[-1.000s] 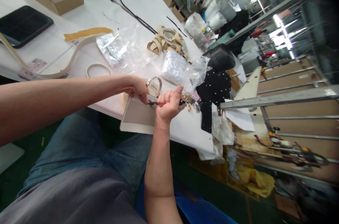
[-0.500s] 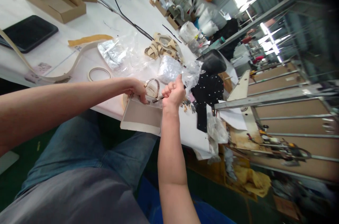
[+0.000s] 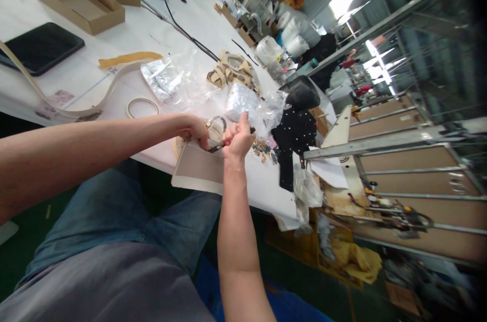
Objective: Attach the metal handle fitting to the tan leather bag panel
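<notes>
My left hand [image 3: 196,129] grips the upper edge of a flat beige panel [image 3: 198,162], which hangs over the table's front edge. My right hand [image 3: 238,138] is closed round a slim metal tool [image 3: 216,147] with a dark end; its exact kind is unclear. The tool's tip reaches the panel's upper edge, close to my left fingertips. Just behind both hands stands a small strap loop [image 3: 217,121]. Small metal fittings [image 3: 262,148] lie in a loose heap to the right of my right hand.
Clear plastic bags [image 3: 169,78] and coiled beige straps [image 3: 232,68] lie behind my hands. To the left are a tape ring [image 3: 142,108], a long strip [image 3: 108,96], a black phone [image 3: 41,48] and an open cardboard box [image 3: 87,25]. Black studded material [image 3: 292,132] lies at right.
My right hand and the tool have moved slightly left, so the tool's tip is nearer my left fingers. The left hand and panel have barely moved.
</notes>
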A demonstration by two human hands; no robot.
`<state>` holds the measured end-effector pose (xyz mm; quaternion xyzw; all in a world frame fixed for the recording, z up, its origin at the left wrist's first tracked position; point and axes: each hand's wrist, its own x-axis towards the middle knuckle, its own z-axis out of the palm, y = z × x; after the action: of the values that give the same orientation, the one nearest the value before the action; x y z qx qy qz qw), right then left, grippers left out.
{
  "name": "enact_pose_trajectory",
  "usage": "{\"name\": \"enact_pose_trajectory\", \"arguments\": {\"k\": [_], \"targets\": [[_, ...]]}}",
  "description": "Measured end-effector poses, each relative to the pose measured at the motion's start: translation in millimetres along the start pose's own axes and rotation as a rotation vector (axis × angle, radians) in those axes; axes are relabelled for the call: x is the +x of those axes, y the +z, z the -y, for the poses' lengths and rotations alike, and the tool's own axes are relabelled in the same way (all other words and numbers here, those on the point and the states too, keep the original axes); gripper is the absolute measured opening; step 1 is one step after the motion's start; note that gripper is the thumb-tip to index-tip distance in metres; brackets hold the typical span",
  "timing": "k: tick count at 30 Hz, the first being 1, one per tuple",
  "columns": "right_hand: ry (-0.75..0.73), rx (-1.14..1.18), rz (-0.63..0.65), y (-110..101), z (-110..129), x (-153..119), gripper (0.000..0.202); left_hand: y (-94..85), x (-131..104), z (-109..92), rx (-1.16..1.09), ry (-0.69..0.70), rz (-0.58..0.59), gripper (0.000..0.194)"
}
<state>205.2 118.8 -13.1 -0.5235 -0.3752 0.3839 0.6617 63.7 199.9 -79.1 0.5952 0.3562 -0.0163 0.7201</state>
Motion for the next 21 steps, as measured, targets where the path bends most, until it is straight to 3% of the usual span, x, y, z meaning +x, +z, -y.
{"name": "enact_pose_trajectory", "arguments": {"k": [5, 8, 16, 21], "targets": [[-0.208, -0.023, -0.047, 3.3, -8.5, -30.8, 0.076, -3.4, 3.3, -0.5, 0.013, -0.053, 0.070, 0.063], [-0.254, 0.003, -0.069, 0.2, -12.4, -38.6, 0.076, -5.1, 3.7, -2.0, 0.026, -0.052, 0.070, 0.062], [-0.243, 0.073, -0.077, -4.0, -14.2, -36.9, 0.077, -7.1, 4.0, -3.0, 0.009, -0.055, 0.070, 0.060], [-0.119, 0.153, -0.079, -17.7, -2.1, -20.4, 0.080, 2.9, -5.7, -4.5, -0.081, 0.032, 0.047, 0.066]]}}
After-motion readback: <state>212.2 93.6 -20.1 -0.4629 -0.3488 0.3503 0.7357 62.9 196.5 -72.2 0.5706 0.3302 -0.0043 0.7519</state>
